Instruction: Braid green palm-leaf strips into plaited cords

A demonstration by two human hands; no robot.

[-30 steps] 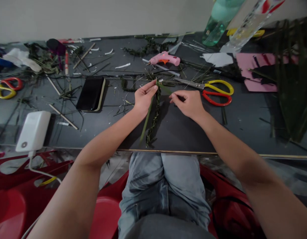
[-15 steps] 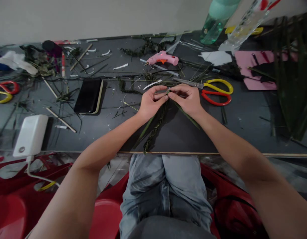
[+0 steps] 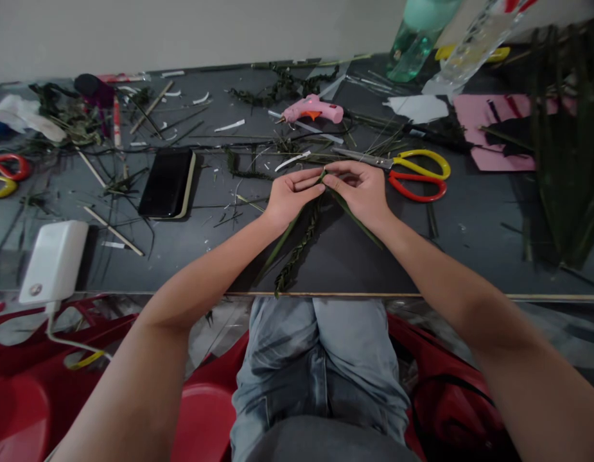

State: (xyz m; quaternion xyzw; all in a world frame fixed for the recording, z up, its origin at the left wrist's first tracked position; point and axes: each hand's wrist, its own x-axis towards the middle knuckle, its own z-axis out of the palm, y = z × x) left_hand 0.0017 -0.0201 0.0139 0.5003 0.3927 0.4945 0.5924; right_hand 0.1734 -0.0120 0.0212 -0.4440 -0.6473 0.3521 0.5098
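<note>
**Left hand (image 3: 297, 196) and right hand (image 3: 359, 189) meet on a green braid (image 3: 297, 255)**

A dark grey table (image 3: 219, 256) spans the view, its front edge just above the person's jeans (image 3: 320, 359). Red chairs (image 3: 205, 417) show below it. At the far right a sheaf of long dark leaves (image 3: 566, 173) lies partly over a pink card (image 3: 477, 128). At the back, to the left of the leaves, are a green bottle (image 3: 415, 48) and, just beside it, a clear bottle (image 3: 472, 51).

Scissors (image 3: 387, 163) with one yellow and one red handle lie just beyond the right hand, blades pointing left. The two hands are together above the table's middle, thumbs and fingers pinched on the braid's upper end, fingertips nearly touching. From there the braid slants down and left toward the front edge; whether its lower end rests on the table I cannot tell. One flat green strip (image 3: 277, 249) runs down left of the braid; another (image 3: 357, 221) slants right, below the right hand.

Left of the hands lies a black phone (image 3: 165, 184), then a white power bank (image 3: 54, 260) with its cable (image 3: 68, 341). A pink glue gun (image 3: 312, 110) sits behind the hands. A pale stick (image 3: 114, 232) lies between the power bank and the phone, and a white paper sliver (image 3: 291, 162) just behind the left hand.
</note>
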